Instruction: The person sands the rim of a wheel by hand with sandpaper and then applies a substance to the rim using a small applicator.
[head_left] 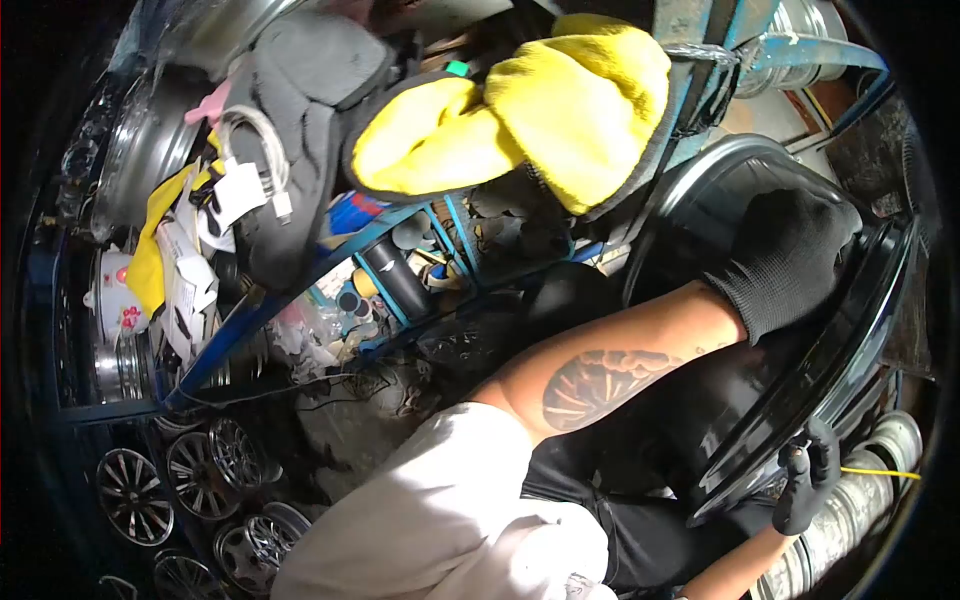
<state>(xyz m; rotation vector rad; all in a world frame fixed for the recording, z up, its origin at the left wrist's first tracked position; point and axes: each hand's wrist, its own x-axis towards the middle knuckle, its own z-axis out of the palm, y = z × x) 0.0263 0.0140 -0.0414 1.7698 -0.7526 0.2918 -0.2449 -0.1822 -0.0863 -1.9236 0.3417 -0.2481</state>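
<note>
A large black glossy wheel rim (700,185) stands tilted in front of me on the right. My left hand (795,255), in a black knit glove, is inside the rim near its far edge. Its fingers look curled in, and whatever they hold, if anything, is hidden. My right hand (810,475), also in a black glove, is lower down beside the rim's outer edge. Its fingers are bent together around a small pale spot that is too small to name. A thin yellow strip (880,473) runs just past those fingers.
A blue metal rack (225,345) along the left and top carries yellow plush cloths (590,105), a grey padded item (310,75), a white cable (270,150) and a black cylinder (393,278). Several silver wheels (135,497) are at lower left. Bare metal rims (845,520) stand at lower right.
</note>
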